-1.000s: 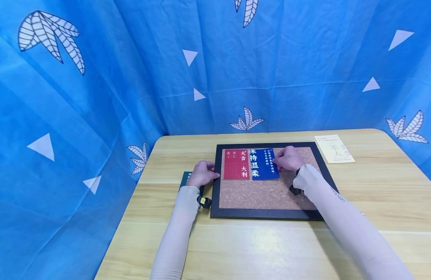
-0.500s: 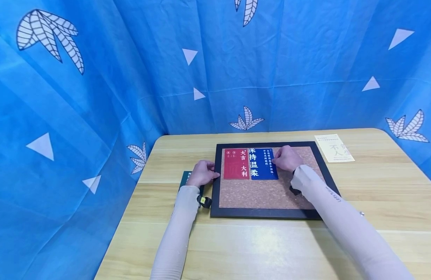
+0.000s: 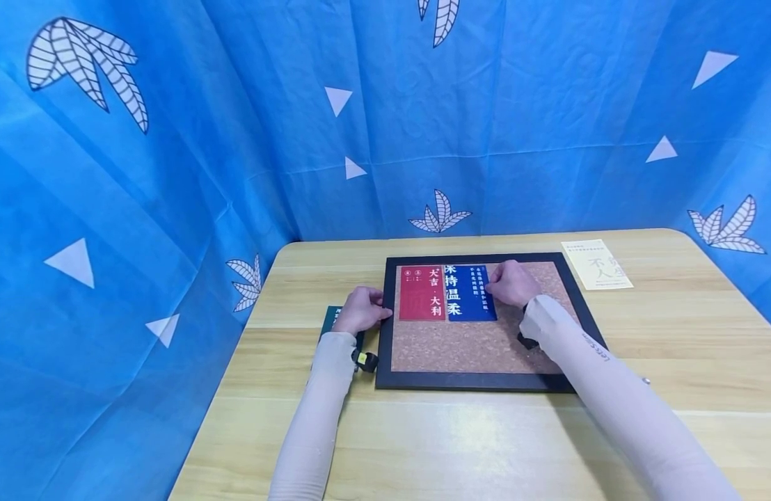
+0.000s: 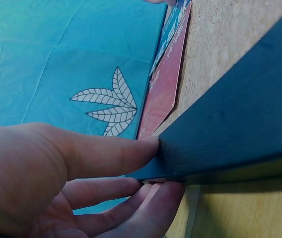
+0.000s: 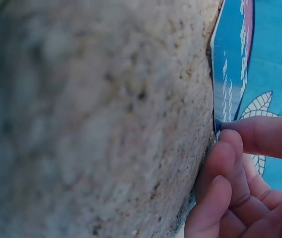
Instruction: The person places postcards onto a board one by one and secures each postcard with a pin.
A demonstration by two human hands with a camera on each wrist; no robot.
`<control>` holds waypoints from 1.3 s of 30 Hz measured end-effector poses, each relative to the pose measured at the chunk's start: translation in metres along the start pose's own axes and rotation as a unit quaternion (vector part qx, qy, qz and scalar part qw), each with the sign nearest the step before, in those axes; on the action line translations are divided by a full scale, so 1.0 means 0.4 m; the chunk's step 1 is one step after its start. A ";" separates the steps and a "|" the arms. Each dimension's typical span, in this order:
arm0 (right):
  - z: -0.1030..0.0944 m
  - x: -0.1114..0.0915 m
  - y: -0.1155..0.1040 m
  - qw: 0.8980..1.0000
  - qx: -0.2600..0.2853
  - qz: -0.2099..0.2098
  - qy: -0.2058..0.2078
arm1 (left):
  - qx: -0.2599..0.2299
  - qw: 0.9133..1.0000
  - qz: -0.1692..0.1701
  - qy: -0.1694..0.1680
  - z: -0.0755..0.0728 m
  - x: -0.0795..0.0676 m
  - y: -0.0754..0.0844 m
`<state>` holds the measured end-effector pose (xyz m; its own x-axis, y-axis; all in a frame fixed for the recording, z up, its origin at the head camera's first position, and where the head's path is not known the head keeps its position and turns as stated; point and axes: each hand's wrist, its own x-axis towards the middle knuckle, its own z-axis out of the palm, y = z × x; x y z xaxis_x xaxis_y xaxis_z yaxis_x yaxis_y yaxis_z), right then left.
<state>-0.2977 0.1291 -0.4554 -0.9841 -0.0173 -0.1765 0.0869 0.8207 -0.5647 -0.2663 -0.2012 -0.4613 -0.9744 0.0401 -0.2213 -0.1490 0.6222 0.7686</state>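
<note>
Change over the last second: small. The blue card [image 3: 468, 296] now sits a touch straighter, its lower end nearer the red card [image 3: 423, 296]; between the last two head views almost nothing differs. Red card shows no shift on the board [image 3: 473, 381]. Judged: the work in hand is at a fine-adjustment stage, with the blue card roughly in line with its neighbour.

Right hand [image 3: 515, 284]: drawn in to a fingertip pinch at the blue card's right edge, other fingers curled over the cork. Right wrist view puts thumb and a fingertip together at that edge, no visible gap beyond the card itself.

Left hand [image 3: 360, 311]: part-closed on the board's left rim, thumb on top, fingers against the outer side and underside. Judged to be steadying it.

Positions: blue card flat or nearly so on the upper half of the cork, just right of the red one; whether their edges touch or overlap, cannot tell. Board lies on the table [image 3: 248, 417]. Green card [image 3: 332, 317] partly hidden by the left hand and sleeve. Pale card [image 3: 598, 266] just beyond the board's right side.
</note>
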 end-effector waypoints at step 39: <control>-0.028 -0.017 -0.019 0.998 0.017 -0.055 0.009 | -0.001 1.000 -0.010 -0.003 0.001 0.002 0.004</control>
<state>-0.2935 0.1294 -0.4407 -0.9907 -0.0955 -0.0966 -0.0176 0.7951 -0.6062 -0.2674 -0.1998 -0.4603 -0.9701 0.0324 -0.2407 -0.1689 0.6221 0.7645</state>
